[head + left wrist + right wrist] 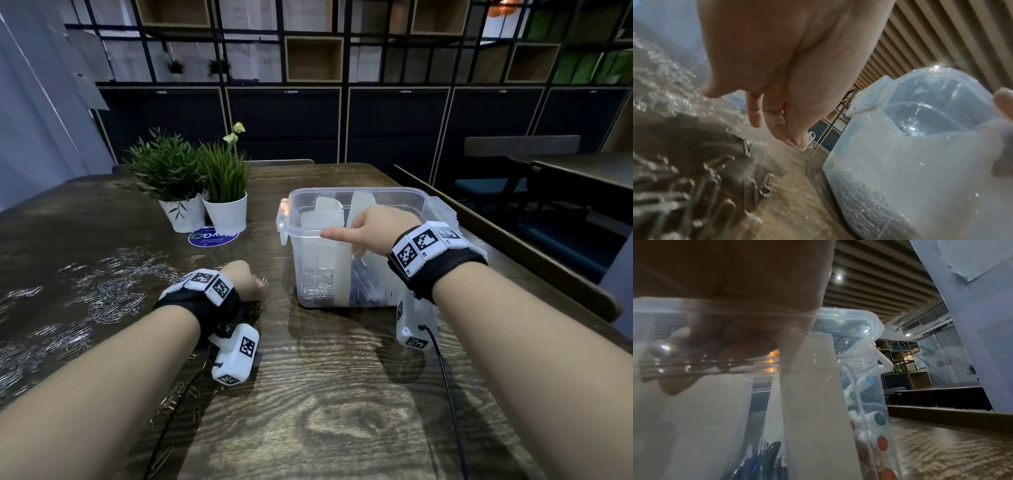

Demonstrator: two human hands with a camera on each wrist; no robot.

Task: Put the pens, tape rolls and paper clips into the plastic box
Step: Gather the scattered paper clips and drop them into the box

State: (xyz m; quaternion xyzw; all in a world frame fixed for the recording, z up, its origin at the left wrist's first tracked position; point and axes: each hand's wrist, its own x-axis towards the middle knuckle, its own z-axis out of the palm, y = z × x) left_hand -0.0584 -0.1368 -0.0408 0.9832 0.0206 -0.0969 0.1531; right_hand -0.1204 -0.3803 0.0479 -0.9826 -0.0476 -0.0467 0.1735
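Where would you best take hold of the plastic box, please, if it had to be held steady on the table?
Grip the box by its near rim, coming from above. It stands upright and open, so fingers can hook over that edge, as the right hand does now. The smooth, clear walls offer little purchase.

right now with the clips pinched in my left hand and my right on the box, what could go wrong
1. The left hand pinches a few paper clips only at the fingertips, so that grip may shed some over the table before reaching the plastic box.
2. The box has dividers; a careless drop could land clips among the pens.
3. The right hand grips the rim, so it may block the opening.
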